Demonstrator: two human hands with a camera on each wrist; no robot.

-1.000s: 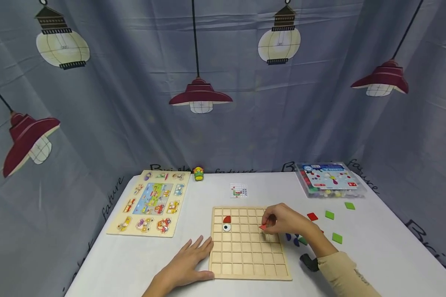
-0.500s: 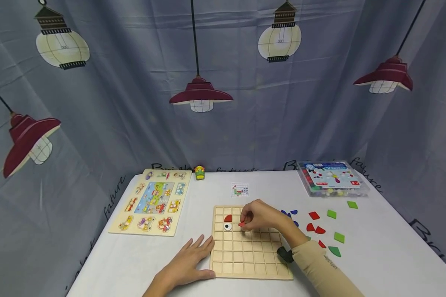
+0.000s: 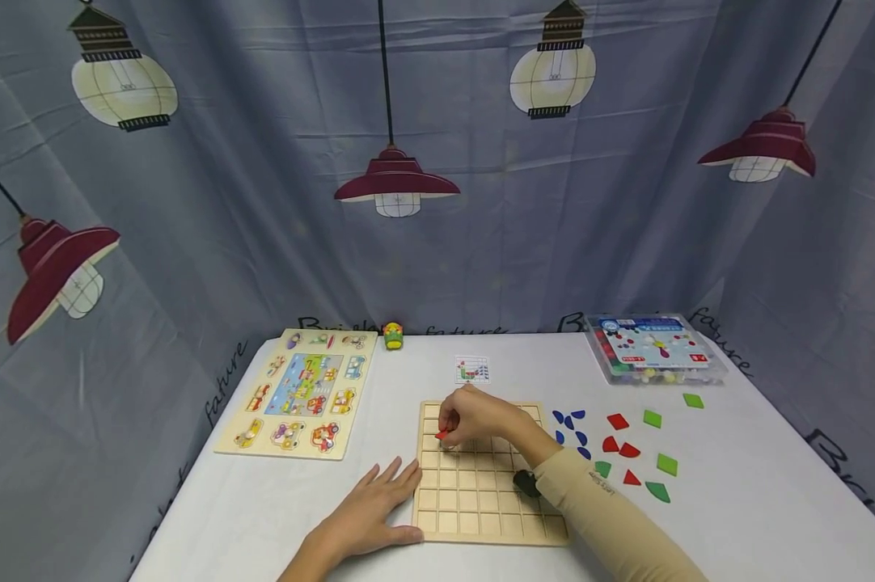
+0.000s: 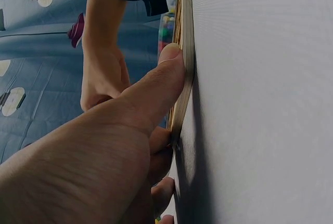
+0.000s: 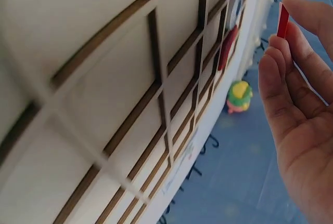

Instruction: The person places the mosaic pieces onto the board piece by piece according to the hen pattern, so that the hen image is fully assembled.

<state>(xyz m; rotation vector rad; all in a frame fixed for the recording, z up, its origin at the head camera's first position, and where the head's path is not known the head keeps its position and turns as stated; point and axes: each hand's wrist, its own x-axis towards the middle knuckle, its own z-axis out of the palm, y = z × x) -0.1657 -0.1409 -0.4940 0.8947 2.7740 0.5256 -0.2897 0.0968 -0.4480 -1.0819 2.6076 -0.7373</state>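
My right hand pinches a small red piece between thumb and fingertips, above the upper left of a wooden grid board. In the right wrist view, a red quarter-round piece and a round eye piece sit in the board's cells. The hand mostly hides both of these in the head view. My left hand lies on the table with fingers spread. Its thumb and fingertips touch the board's left edge.
Right of the board lie several blue half-rounds, red pieces, green pieces and green diamonds. Behind stand a clear plastic box, a small pattern card and a toy figure. A vehicle puzzle lies left.
My right hand has moved left across the board with the red piece, from its right side to the upper left. The loose pieces at right have come into view. My left hand stays put.
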